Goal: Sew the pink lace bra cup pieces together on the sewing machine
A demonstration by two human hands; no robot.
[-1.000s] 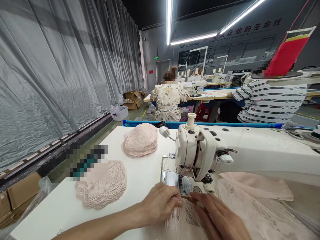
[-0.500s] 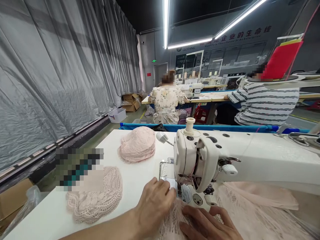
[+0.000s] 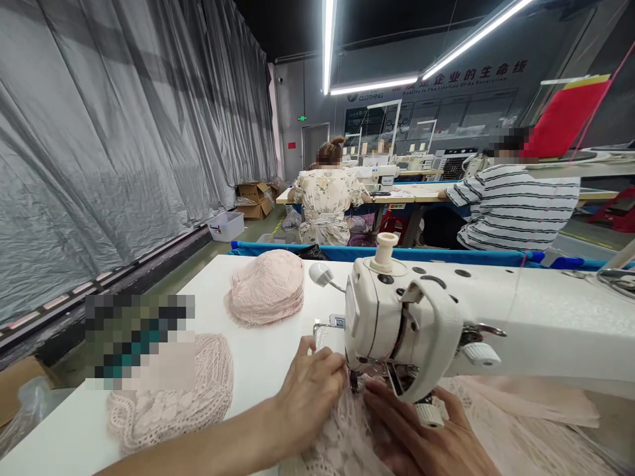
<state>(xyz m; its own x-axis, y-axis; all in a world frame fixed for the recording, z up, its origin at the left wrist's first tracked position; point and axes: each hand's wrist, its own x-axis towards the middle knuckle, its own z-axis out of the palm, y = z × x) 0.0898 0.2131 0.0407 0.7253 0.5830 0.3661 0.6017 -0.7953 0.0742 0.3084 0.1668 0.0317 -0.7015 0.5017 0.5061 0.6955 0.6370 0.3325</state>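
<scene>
I am pressing my left hand (image 3: pixel 310 390) flat on the pink lace cloth (image 3: pixel 347 443), fingers together, right beside the needle of the white sewing machine (image 3: pixel 401 324). It has slid further in under the machine head since a moment ago. My right hand (image 3: pixel 421 436) is lying spread on the same lace, and it is now partly hidden under the machine, closer to the needle than before. The lace is lying on the white surface (image 3: pixel 268 357) under both my hands and running off to the right. The machine is looking bigger and nearer now. The two piles of pink lace cups (image 3: pixel 265 287) are still sitting to the left, not touched
</scene>
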